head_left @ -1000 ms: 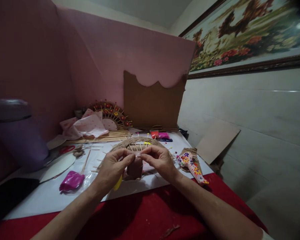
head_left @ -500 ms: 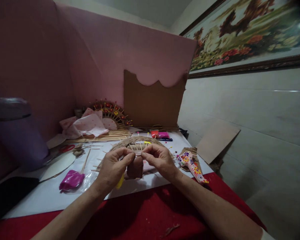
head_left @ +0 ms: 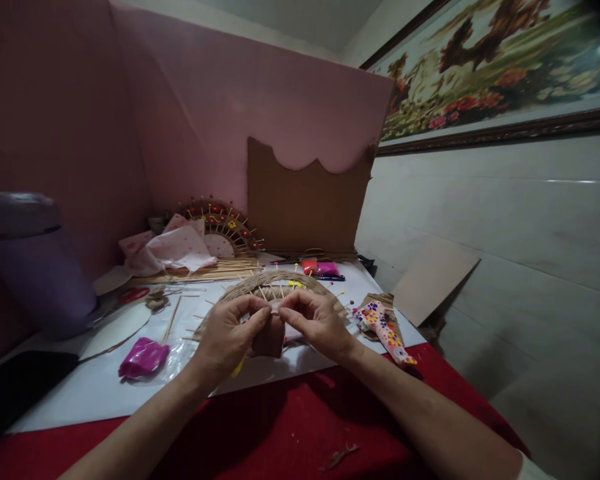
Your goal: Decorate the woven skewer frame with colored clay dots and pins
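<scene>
Between the fingertips of both hands hangs a small plastic packet (head_left: pixel 269 339) with something brown in it, its clear top edge pinched. My left hand (head_left: pixel 233 330) is closed on the left end of that edge, thumb against forefinger. On the right end my right hand (head_left: pixel 316 325) pinches the same edge, close beside the left. Behind the hands lies a twine-wrapped arch (head_left: pixel 245 285) with thin sticks and small coloured beads on their ends; the hands hide part of it. Something yellow (head_left: pixel 239 366) shows just under my left hand.
A magenta packet (head_left: pixel 144 358) lies left on the white sheet (head_left: pixel 80 400), near a dark flat object (head_left: pixel 25 387). A flower-patterned piece (head_left: pixel 384 328) lies right. Red and magenta packets (head_left: pixel 325 268) lie behind. A purple container (head_left: pixel 45 280) stands at far left; cardboard (head_left: pixel 305 200) leans behind.
My right fingertips have moved slightly left, closer to my left ones. The brown packet has shifted a little and tilts more. Both hands keep their pinch on its top edge.
</scene>
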{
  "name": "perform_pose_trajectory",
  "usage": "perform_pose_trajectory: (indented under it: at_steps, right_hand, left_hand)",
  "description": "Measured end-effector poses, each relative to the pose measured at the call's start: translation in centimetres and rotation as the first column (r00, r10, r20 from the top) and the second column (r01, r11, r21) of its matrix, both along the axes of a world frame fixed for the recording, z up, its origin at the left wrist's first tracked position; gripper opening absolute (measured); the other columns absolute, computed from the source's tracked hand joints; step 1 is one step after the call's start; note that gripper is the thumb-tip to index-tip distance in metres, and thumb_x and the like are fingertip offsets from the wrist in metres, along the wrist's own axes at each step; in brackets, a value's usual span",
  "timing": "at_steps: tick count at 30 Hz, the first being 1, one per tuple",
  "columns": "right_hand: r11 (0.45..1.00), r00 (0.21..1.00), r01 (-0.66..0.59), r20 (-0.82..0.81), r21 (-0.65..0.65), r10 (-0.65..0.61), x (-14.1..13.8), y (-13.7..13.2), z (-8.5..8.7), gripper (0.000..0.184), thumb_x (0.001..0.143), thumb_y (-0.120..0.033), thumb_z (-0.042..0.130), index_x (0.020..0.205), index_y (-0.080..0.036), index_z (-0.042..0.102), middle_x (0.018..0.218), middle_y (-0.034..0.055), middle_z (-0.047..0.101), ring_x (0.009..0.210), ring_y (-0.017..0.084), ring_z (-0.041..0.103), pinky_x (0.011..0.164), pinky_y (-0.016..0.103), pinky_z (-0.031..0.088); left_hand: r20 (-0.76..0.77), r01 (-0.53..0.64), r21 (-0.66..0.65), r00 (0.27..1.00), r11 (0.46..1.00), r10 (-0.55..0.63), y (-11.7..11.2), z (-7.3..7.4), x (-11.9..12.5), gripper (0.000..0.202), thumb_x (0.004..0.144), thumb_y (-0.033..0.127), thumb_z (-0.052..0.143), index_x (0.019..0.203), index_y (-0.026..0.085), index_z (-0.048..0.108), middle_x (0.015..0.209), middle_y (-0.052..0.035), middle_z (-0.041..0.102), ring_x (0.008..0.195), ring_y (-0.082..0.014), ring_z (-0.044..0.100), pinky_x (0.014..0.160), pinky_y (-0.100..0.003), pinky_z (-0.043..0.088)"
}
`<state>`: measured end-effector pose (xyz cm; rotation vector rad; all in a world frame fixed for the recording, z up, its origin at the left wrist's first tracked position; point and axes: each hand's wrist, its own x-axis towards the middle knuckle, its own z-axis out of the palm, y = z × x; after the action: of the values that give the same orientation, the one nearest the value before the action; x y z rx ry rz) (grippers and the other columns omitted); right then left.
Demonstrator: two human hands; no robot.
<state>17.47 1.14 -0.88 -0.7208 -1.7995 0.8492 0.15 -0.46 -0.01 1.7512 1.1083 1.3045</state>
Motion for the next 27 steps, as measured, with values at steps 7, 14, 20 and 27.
perform_pose_trajectory:
  at_steps: [7,14,20,27]
  right_hand:
    - [0.985,0.982,0.066,0.164,0.161,-0.093,0.17,-0.41,0.43,0.012,0.083,-0.024,0.054,0.077,-0.016,0.059,0.071,0.0015,0.057,0.062,0.012,0.05,0.056,0.024,0.041]
    - [0.981,0.982,0.038,0.176,0.192,-0.072,0.35,-0.33,0.67,0.013,0.083,-0.024,0.052,0.074,-0.016,0.057,0.068,0.0002,0.054,0.06,0.011,0.047,0.055,0.024,0.04]
    - [0.984,0.984,0.043,0.165,0.172,-0.072,0.19,-0.65,0.94,0.011,0.083,-0.026,0.054,0.081,-0.017,0.059,0.073,0.0018,0.057,0.064,0.013,0.05,0.059,0.025,0.041]
    - [0.958,0.97,0.033,0.221,0.286,-0.099,0.29,-0.67,0.94,0.01,0.083,-0.02,0.052,0.074,-0.018,0.056,0.068,0.0002,0.053,0.061,0.012,0.047,0.055,0.024,0.039]
  left_hand:
    - [-0.124,0.029,0.114,0.992,0.993,-0.015,-0.11,-0.09,-0.01,0.02,0.079,0.031,0.054,0.069,0.016,0.064,0.061,0.0005,0.062,0.056,-0.0116,0.053,0.055,-0.022,0.043]
    - [-0.176,0.018,0.184,0.984,0.983,0.015,-0.01,-0.48,-0.12,0.017,0.081,0.028,0.054,0.075,0.017,0.065,0.067,-0.0003,0.066,0.062,-0.0133,0.058,0.06,-0.022,0.044]
    - [-0.125,0.012,0.152,0.992,0.988,0.007,-0.23,-0.4,0.16,0.018,0.08,0.029,0.054,0.074,0.016,0.065,0.064,0.0003,0.065,0.058,-0.0124,0.057,0.057,-0.021,0.044]
    - [-0.104,0.012,0.107,0.995,0.994,-0.001,-0.57,-0.35,0.43,0.016,0.076,0.03,0.058,0.072,0.017,0.066,0.064,0.0,0.066,0.059,-0.0128,0.057,0.057,-0.022,0.043]
